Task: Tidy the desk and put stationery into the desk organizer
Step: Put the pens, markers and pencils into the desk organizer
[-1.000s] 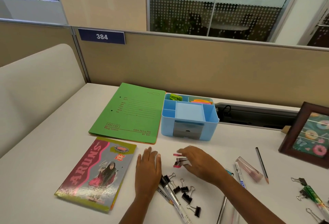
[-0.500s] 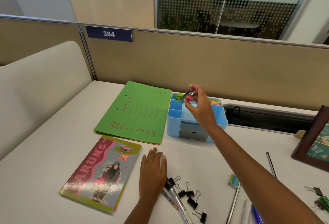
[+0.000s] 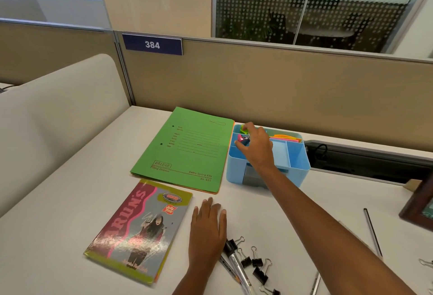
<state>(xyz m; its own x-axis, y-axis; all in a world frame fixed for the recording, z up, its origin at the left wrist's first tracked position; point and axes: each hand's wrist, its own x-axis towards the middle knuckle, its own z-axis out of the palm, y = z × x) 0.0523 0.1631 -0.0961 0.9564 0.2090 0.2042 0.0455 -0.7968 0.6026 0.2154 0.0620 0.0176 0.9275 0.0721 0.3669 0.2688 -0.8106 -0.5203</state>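
Over the far-left corner of the blue desk organizer [image 3: 301, 165], in the head view, your right hand [image 3: 256, 147] has its fingers closed around a small pink stapler [image 3: 242, 138], held just above the back-left compartment where a green item [image 3: 244, 128] already sits. Lower the stapler until it rests on the compartment floor before you let the fingers part; dropping it from height could, I judge, bounce it against the divider or onto the green folder [image 3: 187, 147] just left of the organizer. Keep your wrist clear of the sticky notes [image 3: 287, 137] in the far-right slot. Your left hand [image 3: 207, 226] lies flat and open on the counter [image 3: 58, 236], holding nothing, just beside the notebook [image 3: 138, 229] and touching the pens [image 3: 236, 264]; the binder clips [image 3: 256, 262] next to them are the natural next pickup.
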